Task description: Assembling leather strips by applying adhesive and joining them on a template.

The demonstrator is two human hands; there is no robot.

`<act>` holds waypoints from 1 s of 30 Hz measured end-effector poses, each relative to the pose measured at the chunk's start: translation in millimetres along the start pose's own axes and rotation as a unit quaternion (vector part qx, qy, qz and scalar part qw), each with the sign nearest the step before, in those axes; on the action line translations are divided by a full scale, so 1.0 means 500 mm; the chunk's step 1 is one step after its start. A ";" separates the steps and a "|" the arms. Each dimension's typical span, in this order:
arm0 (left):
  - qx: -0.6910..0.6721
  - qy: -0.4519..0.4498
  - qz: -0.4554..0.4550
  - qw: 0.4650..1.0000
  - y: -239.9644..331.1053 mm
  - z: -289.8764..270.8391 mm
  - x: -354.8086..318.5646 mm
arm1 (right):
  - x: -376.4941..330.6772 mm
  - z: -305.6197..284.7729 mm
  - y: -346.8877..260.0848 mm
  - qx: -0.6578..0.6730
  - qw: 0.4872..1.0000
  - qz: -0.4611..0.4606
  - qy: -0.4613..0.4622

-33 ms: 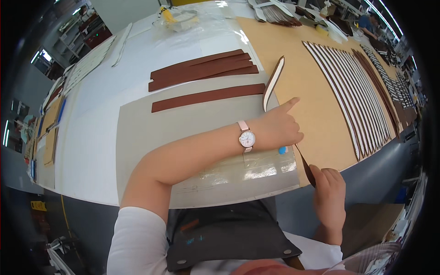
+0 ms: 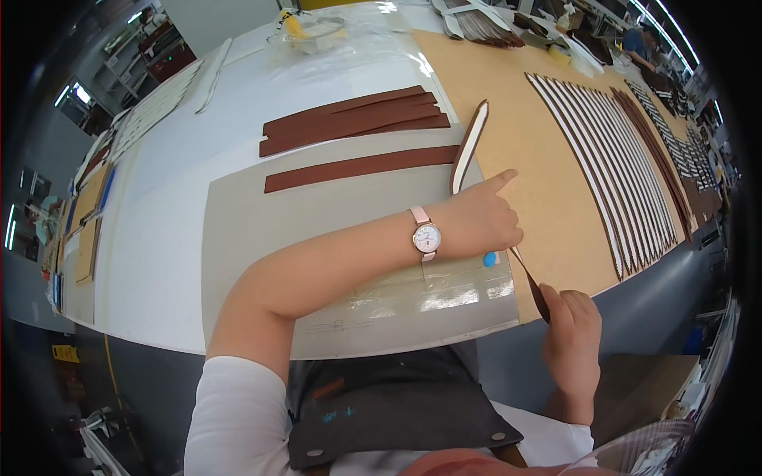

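Note:
A narrow brown leather strip [image 2: 471, 147] with a white face runs under my left hand [image 2: 480, 216]. Its far end stands out above the wrist, and its near end reaches my right hand [image 2: 573, 333]. Most fingers of my left hand are curled over the strip and hide its middle, while one finger points out to the right. Lower right, at the table's front edge, my right hand pinches the strip's twisted brown end between thumb and fingers. A flat brown leather strip [image 2: 361, 169] lies on the grey mat [image 2: 246, 230], with stacked brown strips [image 2: 349, 123] behind it.
Many white-and-brown strips [image 2: 603, 170] lie in a row on the tan board [image 2: 508, 87] at right. A small blue piece [image 2: 490, 259] is beside my left hand. Clear plastic wrap [image 2: 317, 40] with something yellow lies at the back. Pale strips [image 2: 155, 115] lie far left.
The strip's far end has shifted slightly left. My right hand has moved a touch to the right, still pinching the near end.

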State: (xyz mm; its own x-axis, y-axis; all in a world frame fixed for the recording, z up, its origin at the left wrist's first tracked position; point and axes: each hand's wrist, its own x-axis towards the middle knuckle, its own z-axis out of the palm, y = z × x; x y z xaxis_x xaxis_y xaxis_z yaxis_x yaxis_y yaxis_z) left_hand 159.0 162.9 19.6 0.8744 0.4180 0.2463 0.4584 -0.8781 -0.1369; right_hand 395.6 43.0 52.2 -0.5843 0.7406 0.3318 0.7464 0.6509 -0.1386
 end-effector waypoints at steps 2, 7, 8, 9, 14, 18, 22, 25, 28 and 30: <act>0.009 -0.043 -0.007 0.999 -0.012 -0.037 -0.031 | 0.013 -0.019 -0.016 -0.010 0.998 -0.040 0.042; 0.040 0.200 -0.181 0.962 -0.021 -0.123 -0.180 | 0.010 -0.037 -0.018 -0.028 0.983 -0.092 0.158; 0.040 0.238 -0.212 0.947 -0.008 -0.145 -0.217 | 0.006 -0.039 -0.013 -0.043 0.978 -0.095 0.178; 0.079 0.230 -0.247 0.938 0.008 -0.179 -0.262 | 0.004 -0.039 -0.010 -0.055 0.973 -0.101 0.201; 0.160 0.193 -0.395 0.884 0.142 -0.249 -0.458 | 0.032 0.086 -0.036 0.041 0.959 -0.158 0.230; 0.120 0.046 -0.480 0.868 0.214 -0.177 -0.598 | 0.039 0.188 -0.071 0.080 0.978 -0.174 0.080; 0.088 0.000 -0.547 0.832 0.293 -0.134 -0.652 | 0.029 0.201 -0.051 0.082 0.992 -0.085 0.047; 0.117 0.023 -0.535 0.837 0.304 -0.149 -0.645 | 0.012 0.198 -0.053 0.073 0.994 -0.078 0.018; 0.184 0.069 -0.483 0.854 0.304 -0.186 -0.617 | 0.005 0.220 -0.055 0.063 0.998 -0.006 0.005; 0.184 0.068 -0.454 0.869 0.301 -0.202 -0.604 | 0.014 0.231 -0.048 0.053 0.998 0.001 0.013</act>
State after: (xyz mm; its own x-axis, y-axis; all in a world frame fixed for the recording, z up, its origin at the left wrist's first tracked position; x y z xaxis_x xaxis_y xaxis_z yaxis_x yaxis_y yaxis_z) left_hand -52.4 -119.2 21.7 0.1099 0.8469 0.5202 0.9914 -0.0561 -0.1181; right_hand 336.8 51.6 -50.1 -0.5727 0.7388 0.3552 0.7091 0.6639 -0.2376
